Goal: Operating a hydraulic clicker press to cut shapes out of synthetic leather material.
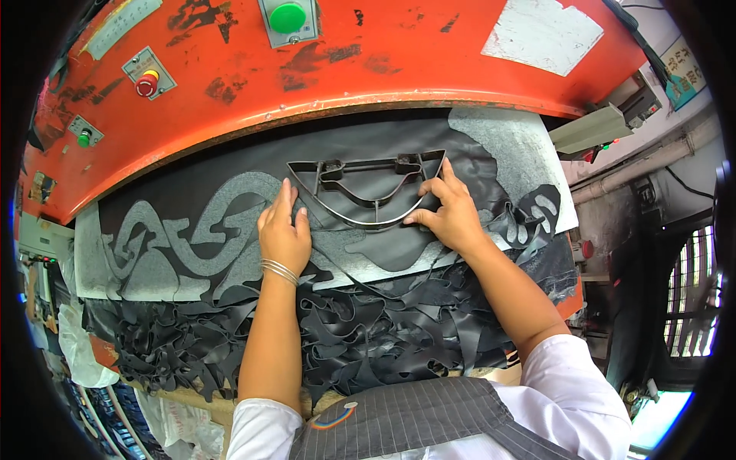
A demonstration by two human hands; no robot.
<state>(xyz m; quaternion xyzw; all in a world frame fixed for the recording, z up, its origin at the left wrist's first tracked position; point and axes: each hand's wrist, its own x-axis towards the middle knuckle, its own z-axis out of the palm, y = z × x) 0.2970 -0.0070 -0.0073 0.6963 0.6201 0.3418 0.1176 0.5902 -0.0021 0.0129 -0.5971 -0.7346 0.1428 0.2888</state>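
Observation:
A curved steel cutting die [377,224], shaped like a half moon with inner bars, lies on a sheet of black leather [253,146]. My right hand [454,215] grips the die's right end, with the thumb on the curved rim and a finger up at the corner. At the left corner, my left hand [285,234] rests on the leather, its fingers stretched out and the thumb apart. Its fingertips are close to the die's edge; whether they touch it I cannot tell. Curved cut-outs in the leather expose the pale grey cutting board [498,134] beneath.
An orange press head [368,77] with a green button [287,18] and a red stop button [146,83] spans the far side. Tangled black leather scraps [383,330] heap along the near edge. Plastic bags [84,349] hang at the left.

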